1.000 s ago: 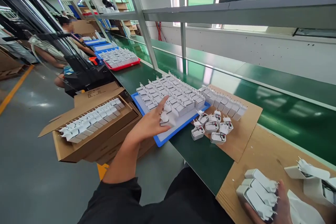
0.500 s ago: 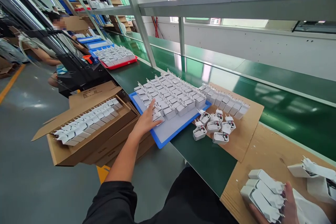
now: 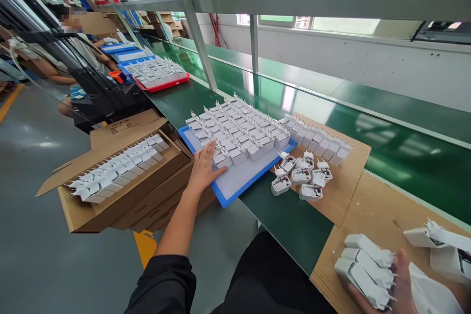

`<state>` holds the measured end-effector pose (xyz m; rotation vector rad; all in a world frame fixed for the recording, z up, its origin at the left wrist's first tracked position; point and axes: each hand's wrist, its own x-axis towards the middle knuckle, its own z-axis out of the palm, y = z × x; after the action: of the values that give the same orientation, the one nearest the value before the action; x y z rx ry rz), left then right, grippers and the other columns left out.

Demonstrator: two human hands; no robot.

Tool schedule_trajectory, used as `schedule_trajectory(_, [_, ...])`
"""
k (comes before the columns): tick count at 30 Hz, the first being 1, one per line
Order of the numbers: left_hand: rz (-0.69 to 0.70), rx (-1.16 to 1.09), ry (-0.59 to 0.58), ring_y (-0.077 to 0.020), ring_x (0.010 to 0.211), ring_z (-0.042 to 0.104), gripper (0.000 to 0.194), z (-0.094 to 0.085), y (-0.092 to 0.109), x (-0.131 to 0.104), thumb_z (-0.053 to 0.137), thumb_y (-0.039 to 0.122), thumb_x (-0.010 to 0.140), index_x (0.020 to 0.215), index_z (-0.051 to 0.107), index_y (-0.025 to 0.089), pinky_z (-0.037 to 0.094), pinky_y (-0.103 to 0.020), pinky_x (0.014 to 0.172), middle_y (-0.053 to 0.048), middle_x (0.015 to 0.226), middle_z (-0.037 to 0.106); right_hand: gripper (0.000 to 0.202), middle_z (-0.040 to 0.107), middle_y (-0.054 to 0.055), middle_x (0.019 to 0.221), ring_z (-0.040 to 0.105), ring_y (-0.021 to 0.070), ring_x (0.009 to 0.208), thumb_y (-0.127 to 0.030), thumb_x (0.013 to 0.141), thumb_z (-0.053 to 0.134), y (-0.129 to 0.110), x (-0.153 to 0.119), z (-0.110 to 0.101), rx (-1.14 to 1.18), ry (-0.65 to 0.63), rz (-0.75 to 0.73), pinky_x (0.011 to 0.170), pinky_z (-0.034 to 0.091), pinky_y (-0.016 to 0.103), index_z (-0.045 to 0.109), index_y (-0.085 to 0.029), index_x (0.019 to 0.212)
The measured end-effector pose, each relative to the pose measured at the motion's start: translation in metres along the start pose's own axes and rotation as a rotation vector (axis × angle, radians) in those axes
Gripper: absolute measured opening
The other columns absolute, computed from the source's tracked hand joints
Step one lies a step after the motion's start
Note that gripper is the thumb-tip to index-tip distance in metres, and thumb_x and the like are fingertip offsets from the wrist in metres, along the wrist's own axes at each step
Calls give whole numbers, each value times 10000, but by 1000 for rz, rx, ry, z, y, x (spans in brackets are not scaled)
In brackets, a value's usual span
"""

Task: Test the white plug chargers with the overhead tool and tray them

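White plug-in power adapters (image 3: 245, 130) stand in close rows on a blue-rimmed tray (image 3: 235, 197), their plug pins sticking up. At the tray's near left corner is my left hand (image 3: 202, 169), thumb and fingers apart, touching the end adapter (image 3: 222, 158) of one row without wrapping round it. My right hand (image 3: 403, 284), at the lower right, is closed around a side-by-side group of three white power adapters (image 3: 368, 270) above the wooden board (image 3: 362, 216). Part of that hand is hidden behind the adapters and cut off by the frame.
Opened adapter housings (image 3: 300, 176) with wires showing sit beside a row of adapters (image 3: 318, 140) on cardboard. More open housings (image 3: 447, 255) lie far right. A carton (image 3: 121, 206) of adapters stands left. Farther back are a red tray (image 3: 165, 87) and a seated person (image 3: 86, 54).
My left hand's fingers have drawn closer together beside the end adapter, and the forearm has shifted slightly right. My right hand still holds its adapters. The view has shifted slightly.
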<state>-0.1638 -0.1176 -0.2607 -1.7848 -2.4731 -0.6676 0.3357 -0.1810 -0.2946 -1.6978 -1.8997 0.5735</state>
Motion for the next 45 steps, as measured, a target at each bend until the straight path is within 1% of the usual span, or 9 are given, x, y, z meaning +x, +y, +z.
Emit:
schedule_trajectory(8, [-15,-140,230,-375,1362,250,916,-5,23,-27,592,618,778,1492,207,193,256,-546,1110,-163,1512,289,1079,521,154,1312,425,425,1314,-539,676,623,-35,8,6,69,-22,-43,968,467,603,-37,-324,1503])
schedule_trajectory(14, [144,-472,21,-315,1296,426,769,-10,58,-74,509,727,767,1391,377,297,381,-464,1065,-94,1412,456,1145,446,141,1417,490,353,1288,-427,689,695,-113,56,20,137,-275,-483,1005,477,495,-109,-287,1491])
schedule_trajectory(17, [67,-621,46,-299,1250,489,759,-4,51,-86,467,755,768,1354,405,277,423,-444,1030,-101,1381,493,1216,288,146,1521,395,332,1359,-381,650,744,-171,95,47,263,-456,-624,1059,419,473,-132,-273,1487])
schedule_trajectory(19, [36,-692,69,-300,1276,475,806,0,41,-89,444,773,765,1380,368,257,417,-444,1040,-115,1383,498,1241,307,143,1504,374,319,1364,-363,628,766,-204,119,73,333,-527,-690,1067,403,469,-116,-258,1494])
schedule_trajectory(23, [-14,-676,-25,-320,1357,384,934,0,25,-87,513,743,749,1477,216,240,366,-469,1081,-132,1466,417,1255,181,142,1566,260,314,1418,-367,619,779,-243,154,127,399,-610,-825,1119,328,471,-105,-237,1500])
schedule_trajectory(28, [-64,-519,-149,-343,1348,389,970,-1,19,-75,634,609,739,1508,150,271,393,-463,1040,-118,1468,418,1276,147,167,1577,163,311,1459,-374,600,794,-249,173,162,427,-740,-809,1170,215,478,-87,-181,1503])
schedule_trajectory(36, [-52,-336,-150,-321,1152,563,823,2,34,-58,620,574,755,1446,325,237,380,-448,980,-108,1244,616,1271,67,163,1597,165,299,1464,-375,620,793,-244,189,150,332,-850,-725,1172,223,448,-101,-183,1502])
schedule_trajectory(40, [-88,-288,-170,-320,1080,598,728,3,44,-59,595,573,776,1377,410,207,362,-463,973,-105,1108,683,1175,90,168,1593,154,288,1467,-305,669,746,-244,176,140,300,-766,-651,1166,251,447,-65,-162,1507])
schedule_trajectory(45, [-100,-307,-74,-305,1048,604,494,9,46,-66,615,524,770,1152,524,224,388,-457,967,-68,1022,715,1030,349,180,1490,431,328,1314,-280,714,694,-241,150,140,297,-630,-481,1026,432,494,48,-204,1513])
